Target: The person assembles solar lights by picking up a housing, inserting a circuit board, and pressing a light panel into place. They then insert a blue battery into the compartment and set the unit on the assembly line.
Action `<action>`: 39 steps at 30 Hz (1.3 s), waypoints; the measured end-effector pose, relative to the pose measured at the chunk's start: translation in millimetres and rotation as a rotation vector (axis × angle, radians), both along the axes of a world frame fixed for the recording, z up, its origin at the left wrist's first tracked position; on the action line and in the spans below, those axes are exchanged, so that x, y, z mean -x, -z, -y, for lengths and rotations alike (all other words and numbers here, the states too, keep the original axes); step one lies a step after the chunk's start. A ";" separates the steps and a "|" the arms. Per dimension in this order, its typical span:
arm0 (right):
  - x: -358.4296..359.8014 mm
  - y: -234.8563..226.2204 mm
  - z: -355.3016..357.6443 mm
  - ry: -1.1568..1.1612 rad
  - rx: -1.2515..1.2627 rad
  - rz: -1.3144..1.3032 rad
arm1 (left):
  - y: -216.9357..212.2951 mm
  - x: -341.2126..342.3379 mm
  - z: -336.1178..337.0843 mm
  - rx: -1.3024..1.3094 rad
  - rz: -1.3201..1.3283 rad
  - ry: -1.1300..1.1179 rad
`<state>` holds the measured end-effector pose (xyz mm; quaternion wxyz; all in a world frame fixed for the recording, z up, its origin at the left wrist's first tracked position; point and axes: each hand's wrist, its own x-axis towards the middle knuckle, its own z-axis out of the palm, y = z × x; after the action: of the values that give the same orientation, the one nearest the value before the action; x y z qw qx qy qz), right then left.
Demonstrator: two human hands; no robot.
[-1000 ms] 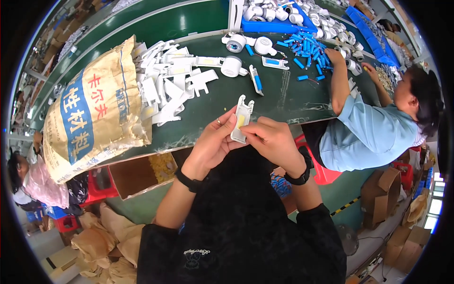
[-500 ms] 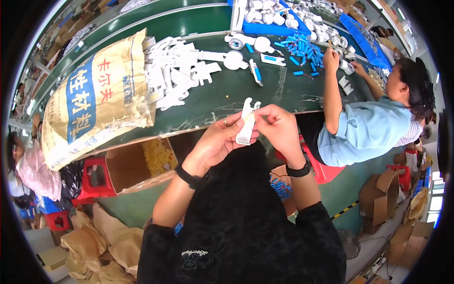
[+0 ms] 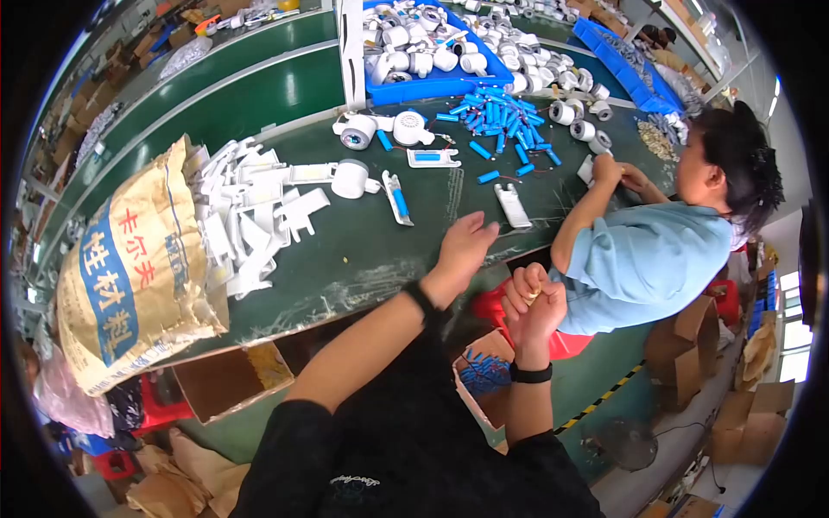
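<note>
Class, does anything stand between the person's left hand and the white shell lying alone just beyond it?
Nothing visible does: only green bench shows between the left hand and the shell. The loose blue batteries lie beyond the shell; the right hand is nearer the body.

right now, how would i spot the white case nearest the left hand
On the green table, find the blue cell pile. Below it, just beyond the left hand, lies a white case. It shows no blue cell, unlike the two cases to its left.
</note>
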<state>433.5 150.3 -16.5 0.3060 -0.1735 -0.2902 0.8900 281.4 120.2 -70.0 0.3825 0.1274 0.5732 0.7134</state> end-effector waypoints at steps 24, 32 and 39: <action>184.7 34.6 60.7 -0.105 -1.673 0.732 | -13.2 206.1 74.5 0.542 -1.013 -0.257; 196.4 25.3 31.7 -0.089 -1.189 0.794 | -45.3 233.1 143.4 0.686 -1.305 -0.358; 213.7 34.3 73.6 -0.190 -1.021 0.651 | -36.4 258.7 149.9 0.992 -1.458 0.108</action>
<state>219.8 76.7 -50.8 0.1654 -0.2415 -0.7726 0.5634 22.7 -29.8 -33.7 -0.0341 0.3969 0.9112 0.1047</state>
